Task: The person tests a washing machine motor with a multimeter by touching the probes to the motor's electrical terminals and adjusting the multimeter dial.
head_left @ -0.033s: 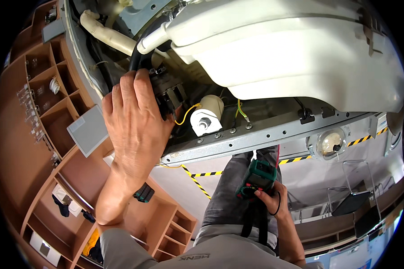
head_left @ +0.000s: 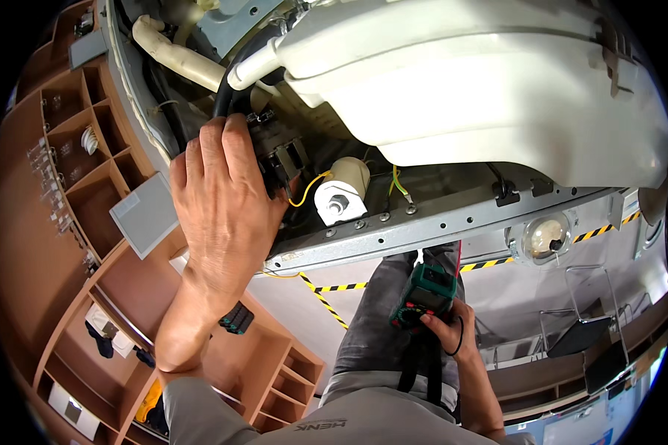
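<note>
My left hand (head_left: 223, 193) reaches into the open underside of a large appliance with its fingers curled round a dark pump (head_left: 280, 152). My thumb and the pump's near side are mostly hidden. Against the fingertips runs a black hose (head_left: 226, 96). Just right of this hand sits a white cylindrical capacitor (head_left: 346, 185) with a nut on its end and a yellow wire. Lower down, in front of my legs, my right hand (head_left: 447, 328) is closed on a green and black multimeter (head_left: 425, 293), its thumb near the dial. A red lead runs up beside the meter.
A big white plastic tub (head_left: 490, 96) overhangs the parts from the right. The grey metal frame rail (head_left: 438, 224) crosses in front. Wooden shelving (head_left: 96, 215) stands on the left. Yellow-black tape (head_left: 341, 287) marks the floor, and a chair (head_left: 583, 334) stands at the right.
</note>
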`<action>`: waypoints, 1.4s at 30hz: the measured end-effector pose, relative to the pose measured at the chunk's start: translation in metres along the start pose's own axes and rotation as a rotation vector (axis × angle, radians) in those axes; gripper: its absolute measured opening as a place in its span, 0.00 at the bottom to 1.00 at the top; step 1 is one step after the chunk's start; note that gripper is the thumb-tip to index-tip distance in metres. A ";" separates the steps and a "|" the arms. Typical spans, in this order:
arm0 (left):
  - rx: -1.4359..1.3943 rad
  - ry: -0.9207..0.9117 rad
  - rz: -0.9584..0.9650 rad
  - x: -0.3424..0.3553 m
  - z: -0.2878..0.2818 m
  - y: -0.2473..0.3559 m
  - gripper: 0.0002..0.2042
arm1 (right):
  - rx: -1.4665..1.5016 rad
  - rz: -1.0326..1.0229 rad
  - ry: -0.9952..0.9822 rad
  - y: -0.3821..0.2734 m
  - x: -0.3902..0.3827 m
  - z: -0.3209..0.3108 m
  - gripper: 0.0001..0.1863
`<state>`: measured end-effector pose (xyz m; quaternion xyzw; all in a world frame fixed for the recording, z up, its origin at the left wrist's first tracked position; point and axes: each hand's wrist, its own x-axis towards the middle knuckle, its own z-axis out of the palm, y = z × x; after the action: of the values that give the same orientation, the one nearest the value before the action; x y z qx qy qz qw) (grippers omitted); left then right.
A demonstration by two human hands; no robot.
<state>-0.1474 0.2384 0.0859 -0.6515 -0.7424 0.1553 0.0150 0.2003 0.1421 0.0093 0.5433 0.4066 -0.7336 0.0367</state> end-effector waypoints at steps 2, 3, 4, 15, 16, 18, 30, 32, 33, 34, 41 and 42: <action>-0.002 0.003 0.016 0.001 0.000 -0.001 0.38 | 0.000 0.004 0.008 -0.003 0.001 -0.001 0.19; -0.003 0.005 0.023 0.001 0.000 -0.001 0.38 | 0.040 0.003 0.012 -0.005 0.001 -0.001 0.18; -0.003 -0.005 0.021 0.002 -0.002 -0.001 0.38 | 0.078 0.002 0.017 -0.008 0.001 -0.001 0.18; 0.011 -0.036 0.006 0.002 -0.002 -0.002 0.38 | 0.084 -0.002 0.032 -0.012 0.005 -0.007 0.20; -0.005 -0.034 0.003 0.001 -0.004 -0.003 0.38 | 0.061 -0.010 0.019 -0.013 0.005 -0.007 0.20; -0.036 -0.032 -0.006 -0.001 -0.009 -0.007 0.38 | 0.016 -0.027 -0.009 -0.017 0.006 -0.009 0.20; -0.794 -0.136 0.172 0.010 -0.049 -0.007 0.15 | -0.129 -0.029 -0.053 -0.051 0.012 -0.029 0.21; -0.843 -0.265 0.254 0.021 -0.048 -0.005 0.14 | -0.146 -0.005 -0.077 -0.056 0.013 -0.030 0.21; -0.785 -0.311 0.307 0.026 -0.043 -0.007 0.16 | -0.154 0.006 -0.089 -0.058 0.013 -0.031 0.20; -0.782 -0.417 0.351 0.035 -0.039 -0.008 0.17 | -0.137 -0.002 -0.089 -0.059 0.013 -0.032 0.20; -0.783 -0.780 0.487 0.077 -0.031 -0.025 0.17 | -0.125 -0.019 -0.083 -0.054 0.015 -0.040 0.20; -0.792 -0.801 0.509 0.081 -0.026 -0.025 0.17 | -0.140 -0.004 -0.092 -0.054 0.016 -0.042 0.20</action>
<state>-0.1781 0.3202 0.1023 -0.6554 -0.5129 0.0990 -0.5455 0.1993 0.2108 0.0228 0.5041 0.4561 -0.7276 0.0916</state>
